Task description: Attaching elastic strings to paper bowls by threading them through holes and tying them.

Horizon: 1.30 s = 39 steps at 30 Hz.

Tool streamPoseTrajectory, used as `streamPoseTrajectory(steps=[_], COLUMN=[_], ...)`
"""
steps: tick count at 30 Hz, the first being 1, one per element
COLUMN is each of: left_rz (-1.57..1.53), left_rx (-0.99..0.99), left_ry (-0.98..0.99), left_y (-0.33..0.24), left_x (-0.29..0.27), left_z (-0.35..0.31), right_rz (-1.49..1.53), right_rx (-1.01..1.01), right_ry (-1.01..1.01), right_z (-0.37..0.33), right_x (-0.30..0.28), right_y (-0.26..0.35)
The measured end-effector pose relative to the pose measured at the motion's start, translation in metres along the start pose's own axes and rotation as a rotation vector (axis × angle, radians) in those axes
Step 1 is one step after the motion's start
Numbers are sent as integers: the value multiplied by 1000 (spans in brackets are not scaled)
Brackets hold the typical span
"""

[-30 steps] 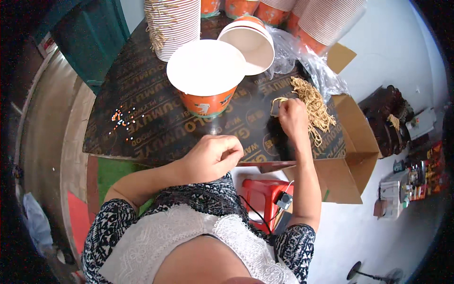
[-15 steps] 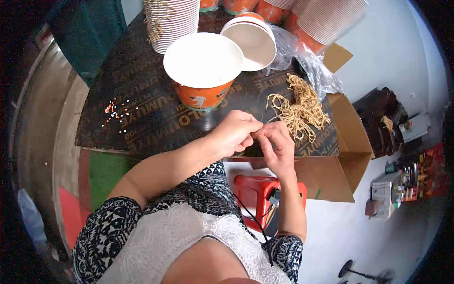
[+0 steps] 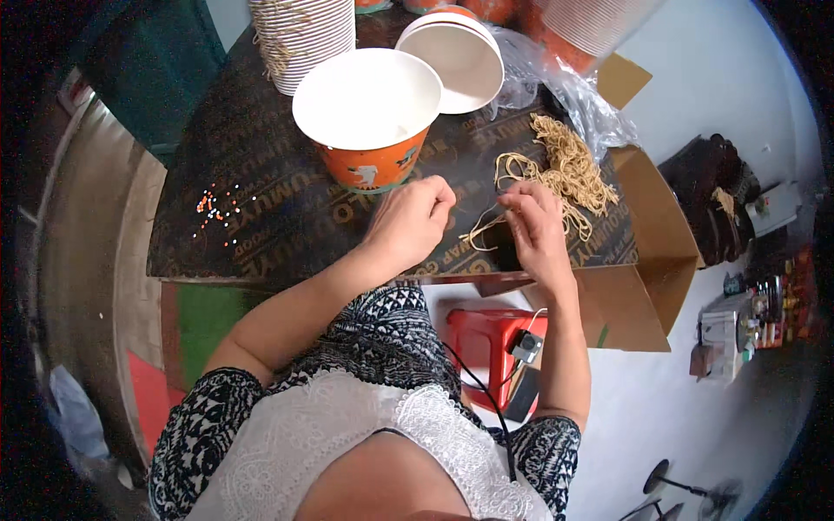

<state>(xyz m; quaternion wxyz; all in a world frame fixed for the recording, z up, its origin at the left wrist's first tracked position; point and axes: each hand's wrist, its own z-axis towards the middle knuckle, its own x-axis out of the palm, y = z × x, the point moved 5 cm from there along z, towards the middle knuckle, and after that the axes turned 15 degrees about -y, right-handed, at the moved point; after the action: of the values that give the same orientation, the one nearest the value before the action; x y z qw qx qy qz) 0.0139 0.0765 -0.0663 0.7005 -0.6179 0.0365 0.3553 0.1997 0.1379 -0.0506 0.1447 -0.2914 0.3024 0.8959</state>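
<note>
Both hands are now standing apart; half a second ago their fingers were meeting. Left hand (image 3: 412, 217) is curling inward; whether its fingers are grasping anything, cannot tell. Right hand (image 3: 537, 221) is bending its fingers beside a loose strand (image 3: 479, 230); grip, cannot tell. Tan cord pile (image 3: 580, 174) is lying on the table (image 3: 230, 156), just beyond that hand. Joint handling is apparently pausing.

The cord (image 3: 575, 165) looks matt and fibrous, the front tub (image 3: 369, 163) papery smooth, the bag (image 3: 599, 123) glossy plastic.
</note>
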Motion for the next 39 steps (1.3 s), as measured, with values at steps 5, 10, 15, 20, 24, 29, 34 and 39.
streamPoseTrajectory(steps=[5, 10, 15, 20, 24, 29, 34, 39], left_rz=[210, 312, 414, 275, 136, -43, -168, -255], left_rx=[159, 137, 198, 246, 89, -106, -214, -373], left_ry=[162, 308, 402, 267, 323, 277, 282, 406], left_y=[-16, -27, -28, -21, -5, 10, 19, 6], left_x=[17, 56, 70, 62, 52, 50, 55, 30], left_z=[11, 25, 25, 33, 43, 42, 38, 20], right_rz=[-50, -14, -99, -149, -120, -150, -167, -252], right_rx=[10, 42, -52, -80, -73, -115, -118, -151], right_ry=[28, 11, 68, 244, 246, 214, 219, 260], right_z=[-7, -14, -9, -15, -16, -15, -17, -21], right_x=[1, 5, 4, 21, 23, 23, 24, 27], right_y=[-6, -17, -9, -26, -30, -28, -30, -28])
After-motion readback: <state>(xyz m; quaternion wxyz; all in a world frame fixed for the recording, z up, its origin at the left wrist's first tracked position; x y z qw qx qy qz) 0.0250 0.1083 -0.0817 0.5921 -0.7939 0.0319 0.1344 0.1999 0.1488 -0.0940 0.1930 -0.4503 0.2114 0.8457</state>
